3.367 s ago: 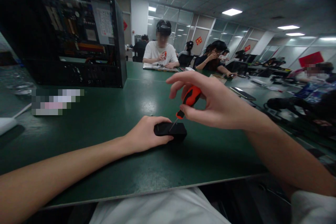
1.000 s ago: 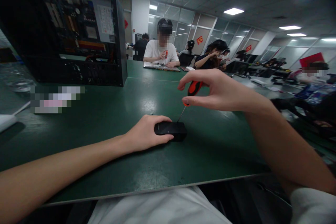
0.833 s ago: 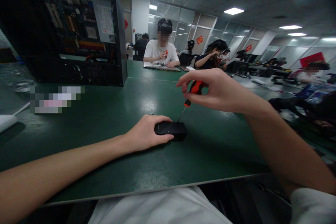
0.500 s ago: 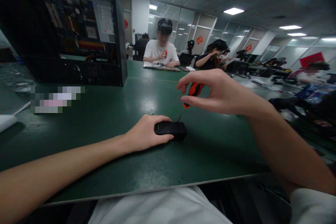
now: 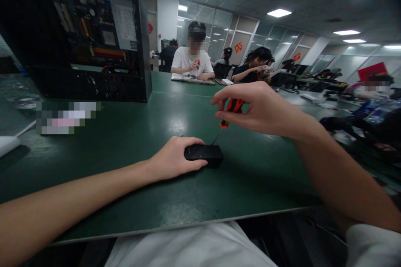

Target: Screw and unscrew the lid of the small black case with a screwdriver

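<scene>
A small black box-shaped device (image 5: 213,156) lies on the green tabletop (image 5: 175,208). My left hand (image 5: 175,157) grips its left end, thumb on the near side and fingers on the far side. Above it, my right hand (image 5: 247,106) is closed around the orange and black handle of a screwdriver (image 5: 234,105). The screwdriver leans to the right, and its thin shaft runs down to the top face of the device near its right end. Whether the tip sits in a screw is too small to tell.
An open black computer case (image 5: 119,79) stands at the back left. In front of it lies a blurred-out item (image 5: 67,119), with a white object (image 5: 8,146) at the left edge. Across the table a person in a white shirt (image 5: 192,62) sits working; other people sit farther right.
My right fingers have shifted slightly around the screwdriver handle, and the handle tilts a little more to the right. The left hand and device stay put. A person behind has raised their head.
</scene>
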Demonstrator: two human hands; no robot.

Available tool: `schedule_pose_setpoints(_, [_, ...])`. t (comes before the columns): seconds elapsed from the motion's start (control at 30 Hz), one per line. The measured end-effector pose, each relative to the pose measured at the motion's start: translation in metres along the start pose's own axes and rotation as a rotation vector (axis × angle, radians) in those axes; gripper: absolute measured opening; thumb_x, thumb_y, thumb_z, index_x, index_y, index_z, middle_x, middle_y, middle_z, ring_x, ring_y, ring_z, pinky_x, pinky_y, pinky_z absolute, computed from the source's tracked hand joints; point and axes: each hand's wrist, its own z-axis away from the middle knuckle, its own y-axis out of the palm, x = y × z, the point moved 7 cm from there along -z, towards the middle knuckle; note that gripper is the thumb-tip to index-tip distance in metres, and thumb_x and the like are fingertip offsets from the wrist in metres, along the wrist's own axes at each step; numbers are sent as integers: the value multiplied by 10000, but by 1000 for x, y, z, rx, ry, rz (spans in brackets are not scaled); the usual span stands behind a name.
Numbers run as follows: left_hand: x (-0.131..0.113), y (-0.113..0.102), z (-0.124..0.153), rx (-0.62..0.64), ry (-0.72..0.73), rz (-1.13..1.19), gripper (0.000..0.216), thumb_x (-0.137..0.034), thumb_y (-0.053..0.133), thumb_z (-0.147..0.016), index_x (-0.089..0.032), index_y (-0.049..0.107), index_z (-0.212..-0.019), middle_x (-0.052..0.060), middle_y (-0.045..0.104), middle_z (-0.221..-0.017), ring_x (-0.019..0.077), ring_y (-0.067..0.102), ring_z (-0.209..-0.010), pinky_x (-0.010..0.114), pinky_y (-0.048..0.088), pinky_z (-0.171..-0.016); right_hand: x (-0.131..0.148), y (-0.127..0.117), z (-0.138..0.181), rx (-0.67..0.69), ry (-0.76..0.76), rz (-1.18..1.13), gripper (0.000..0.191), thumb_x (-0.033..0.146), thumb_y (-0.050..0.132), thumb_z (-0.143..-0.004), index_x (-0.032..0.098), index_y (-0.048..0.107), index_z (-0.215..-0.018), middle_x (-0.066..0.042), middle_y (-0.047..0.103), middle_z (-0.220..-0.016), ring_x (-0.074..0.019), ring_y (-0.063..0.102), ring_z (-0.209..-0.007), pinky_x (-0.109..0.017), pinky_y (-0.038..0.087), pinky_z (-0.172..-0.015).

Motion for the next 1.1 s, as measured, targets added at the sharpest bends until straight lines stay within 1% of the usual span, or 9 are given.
schedule_pose_setpoints(0.13, [2,2,0,7,-7,25,388,-351,752,-822,-175,729,-1167,37,778,-1031,226,719,-897,288,513,-796,17,18,-2,-135,-100,-42,433,92,581,-819,167,580,-1245,-76,685,-1080,-150,631,-809,-281,509,-747])
schedule_pose_setpoints(0.23, [2,4,-1,32,3,61,376,-322,736,-832,-185,726,-1183,28,778,-1037,225,719,-918,287,513,-805,28,31,-3,-213,-165,-45,449,84,543,-835,171,532,-1275,-78,665,-1114,-137,616,-820,-272,503,-752])
schedule_pose_setpoints(0.4, [3,2,0,6,-6,27,399,-348,757,-815,-169,729,-1170,34,777,-1021,221,718,-894,279,509,-786,18,27,-3,-275,-23,87,338,216,592,-898,168,541,-1229,-27,665,-920,-125,574,-706,-261,451,-686])
schedule_pose_setpoints(0.5, [2,1,0,4,0,13,402,-358,763,-813,-161,730,-1162,32,773,-993,207,711,-857,269,505,-764,11,18,-3,-197,20,57,248,169,590,-856,153,575,-1104,-20,648,-846,-128,568,-690,-254,418,-659])
schedule_pose_setpoints(0.67, [0,1,0,1,8,-1,374,-332,754,-819,-163,728,-1151,17,764,-965,189,701,-822,260,496,-744,6,5,-2,-33,52,-39,207,125,609,-777,153,622,-982,-35,661,-881,-140,579,-716,-267,421,-677])
schedule_pose_setpoints(0.83, [-1,0,1,3,10,1,373,-329,750,-823,-173,723,-1161,15,765,-983,191,704,-833,267,499,-757,3,-2,0,-30,72,34,73,200,628,-818,169,635,-884,-33,659,-820,-154,591,-715,-288,436,-698])
schedule_pose_setpoints(0.9, [-2,0,1,2,8,-4,380,-332,748,-823,-171,719,-1166,22,767,-1002,199,709,-855,273,500,-767,4,-1,1,-21,53,4,123,168,609,-816,171,639,-935,-34,675,-861,-155,610,-750,-280,448,-715])
schedule_pose_setpoints(1.0, [-2,0,2,-3,7,-23,383,-328,746,-817,-163,718,-1163,30,767,-1011,208,710,-879,280,500,-777,6,2,2,20,17,-70,339,117,594,-773,166,623,-1107,-54,688,-1041,-157,633,-841,-264,464,-736])
schedule_pose_setpoints(1.1, [-2,0,2,-7,3,-35,371,-316,734,-814,-169,716,-1154,30,765,-1003,207,707,-871,285,500,-773,7,2,2,51,13,-41,287,162,626,-775,161,641,-1063,-54,690,-992,-162,622,-817,-268,459,-721])
